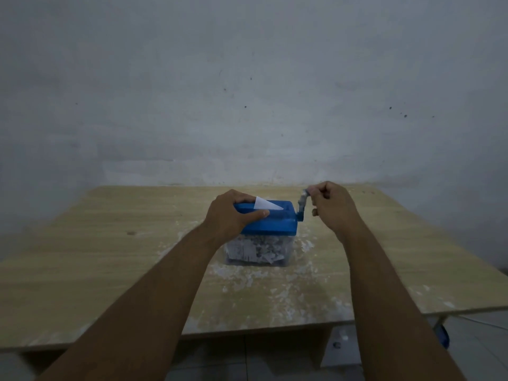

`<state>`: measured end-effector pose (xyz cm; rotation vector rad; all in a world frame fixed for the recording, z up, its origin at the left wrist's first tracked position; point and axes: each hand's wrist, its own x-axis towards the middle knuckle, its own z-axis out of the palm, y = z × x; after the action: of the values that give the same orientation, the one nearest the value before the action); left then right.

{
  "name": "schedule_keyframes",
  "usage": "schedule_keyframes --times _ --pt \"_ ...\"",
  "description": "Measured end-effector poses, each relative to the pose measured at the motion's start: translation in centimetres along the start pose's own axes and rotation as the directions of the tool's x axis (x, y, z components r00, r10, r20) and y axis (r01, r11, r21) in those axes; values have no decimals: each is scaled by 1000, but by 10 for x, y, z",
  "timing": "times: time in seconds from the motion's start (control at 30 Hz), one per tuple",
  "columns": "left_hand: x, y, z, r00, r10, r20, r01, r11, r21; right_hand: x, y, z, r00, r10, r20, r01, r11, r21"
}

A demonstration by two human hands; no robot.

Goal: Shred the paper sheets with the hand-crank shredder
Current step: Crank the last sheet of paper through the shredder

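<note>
A hand-crank shredder (277, 224) with a blue top and a clear bin full of paper shreds (257, 251) stands mid-table. A small white corner of a paper sheet (264, 204) sticks up from its slot. My left hand (231, 214) grips the left end of the blue top, thumb along its front. My right hand (331, 207) pinches the knob of the crank handle (303, 202) on the shredder's right side, with the crank pointing up.
The wooden table (110, 257) is dusted with white paper bits around the shredder. A bare grey wall stands right behind the table's far edge. A blue object (443, 335) sits by the table leg at the lower right.
</note>
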<state>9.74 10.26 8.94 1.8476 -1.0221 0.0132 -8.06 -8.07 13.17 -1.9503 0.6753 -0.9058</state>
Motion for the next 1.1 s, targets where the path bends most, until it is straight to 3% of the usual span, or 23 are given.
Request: schedule_keyframes --times 0.13,0.3,0.37,0.47,0.57,0.73,1.0,1.1 --pt "-3 4 -1 1000 10 -11 -10 999 -46 30 10 13 999 31 13 -31 1000 -4" --pt "-5 6 1 1000 10 4 -10 998 -63 18 50 38 958 271 96 -268 962 -44" --pt "-5 4 3 1000 17 -14 -17 998 -60 -9 64 42 950 302 80 -297 953 -62" --pt "-4 3 5 999 28 -35 -30 998 -57 -55 67 38 967 255 8 -253 963 -87" --pt "-4 3 5 1000 22 -20 -23 997 -67 -90 44 22 981 192 -26 -192 981 6" --pt "-2 2 0 1000 13 27 -13 1000 -27 -64 -1 -3 998 27 -57 -29 999 -39" --pt "-1 3 1 1000 4 -3 -4 997 -83 20 -6 14 998 53 -31 -53 999 -12" --pt "-4 6 -1 1000 9 13 -8 995 -95 32 7 25 994 111 16 -109 990 -86"
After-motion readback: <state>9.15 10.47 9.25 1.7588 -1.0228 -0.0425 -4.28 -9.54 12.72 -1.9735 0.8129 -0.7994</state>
